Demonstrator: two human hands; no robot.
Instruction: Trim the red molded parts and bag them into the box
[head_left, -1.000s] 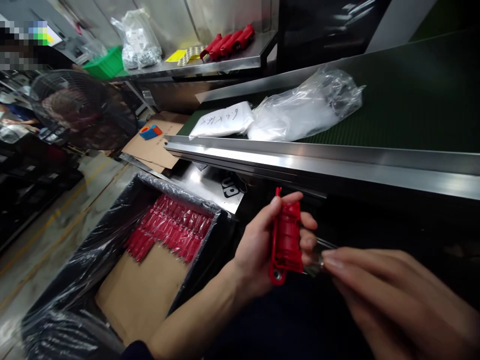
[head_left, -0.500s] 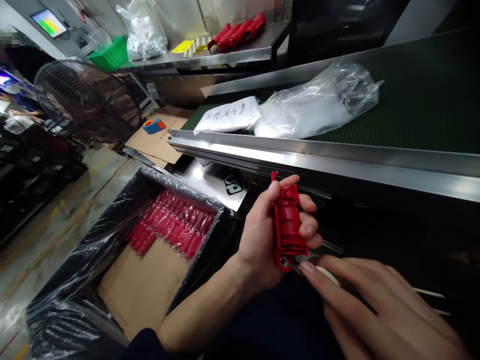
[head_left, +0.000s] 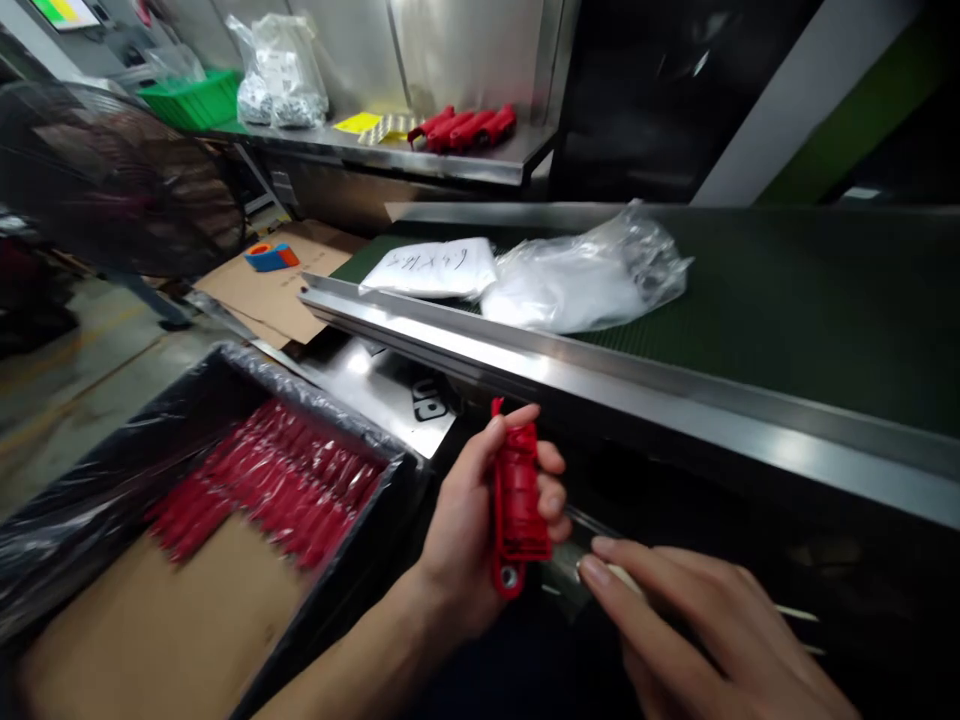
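The left hand [head_left: 457, 530] clasps a red part [head_left: 519, 500]; right of that grip, the right hand [head_left: 697, 620] pinches a pale tool [head_left: 626, 578]. Leftward, red pieces [head_left: 270, 480] already lie boxed; what the held part lacks, I cannot tell.

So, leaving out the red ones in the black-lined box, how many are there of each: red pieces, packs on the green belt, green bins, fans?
Red pieces on the shelf: 4
Red piece in the left hand: 1
Packs on the green belt: 2
Green bin: 1
Fan: 1
Total: 9
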